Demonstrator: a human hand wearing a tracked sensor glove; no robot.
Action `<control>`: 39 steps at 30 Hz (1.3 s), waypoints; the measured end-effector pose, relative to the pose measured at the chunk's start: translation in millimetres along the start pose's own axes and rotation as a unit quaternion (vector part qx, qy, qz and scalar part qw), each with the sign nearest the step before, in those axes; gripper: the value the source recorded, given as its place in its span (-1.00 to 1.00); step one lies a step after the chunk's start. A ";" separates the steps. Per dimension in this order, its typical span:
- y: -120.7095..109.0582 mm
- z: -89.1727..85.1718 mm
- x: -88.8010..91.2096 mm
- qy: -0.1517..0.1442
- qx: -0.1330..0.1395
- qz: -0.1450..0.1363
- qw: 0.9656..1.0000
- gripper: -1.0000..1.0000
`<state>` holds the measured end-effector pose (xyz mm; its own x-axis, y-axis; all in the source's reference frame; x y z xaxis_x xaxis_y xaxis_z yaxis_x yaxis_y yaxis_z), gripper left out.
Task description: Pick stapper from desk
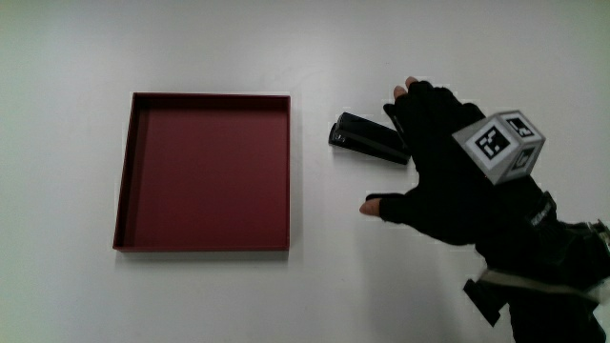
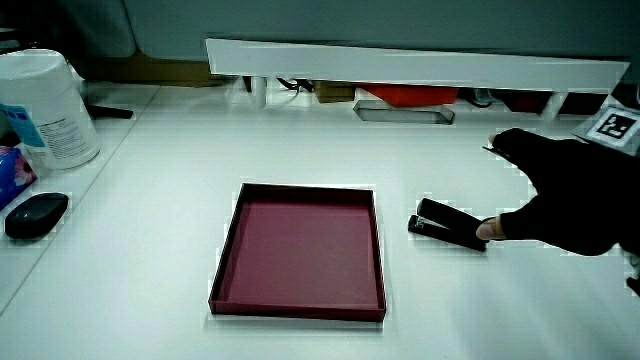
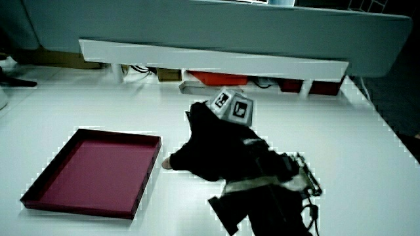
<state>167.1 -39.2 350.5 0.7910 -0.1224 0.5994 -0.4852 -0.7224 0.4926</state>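
1. Nearby, a flat red tray (image 1: 205, 171) sits on the white table (image 1: 315, 295). Nothing is in it. Both side views show it too (image 2: 300, 250) (image 3: 88, 172).
2. Other things sit well apart from the tray in a side view: a white tub with a label (image 2: 45, 110), a black mouse (image 2: 36, 214) near the table's edge, and a low white partition (image 2: 420, 65) with red things under it.
3. Nothing lies between the tray and the black stapler (image 1: 369, 139). The stapler is on the table just beside the tray, between the tray and the hand (image 1: 448, 171).
4. The hand wears a black glove with a small patterned cube (image 1: 500, 143) on its back. The hand is right beside the stapler. Its fingers (image 1: 408, 95) reach past one end of the stapler, and the thumb (image 1: 374, 205) is spread out, nearer the person than the stapler.
5. The hand is wide open and holds nothing. In a side view the thumb tip (image 2: 486, 230) looks close to the stapler (image 2: 447, 227), but I cannot tell if it touches. In another side view the hand (image 3: 207, 154) hides the stapler.
6. The stapler lies flat. Its long way runs from the tray to the hand, a bit tilted. One end points at the tray, and the end by the hand is a little nearer the person.
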 end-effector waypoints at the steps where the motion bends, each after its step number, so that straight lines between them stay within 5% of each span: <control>1: 8.8 -5.2 21.5 -0.065 0.042 0.000 0.997 0.00; 2: 6.7 4.1 4.1 0.006 -0.010 -0.023 1.000 0.00; 6: 22.9 8.0 13.7 0.022 -0.023 -0.060 0.998 0.00; 8: 36.5 5.4 26.9 -0.004 0.008 -0.041 0.999 0.00; 30: 118.0 -39.6 93.1 0.051 -0.065 -0.117 0.990 0.00; 39: 123.5 -45.8 98.6 0.052 -0.047 -0.109 0.992 0.00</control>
<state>168.1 -109.4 499.3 0.8400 0.1040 0.5325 -0.3443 -0.6563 0.6714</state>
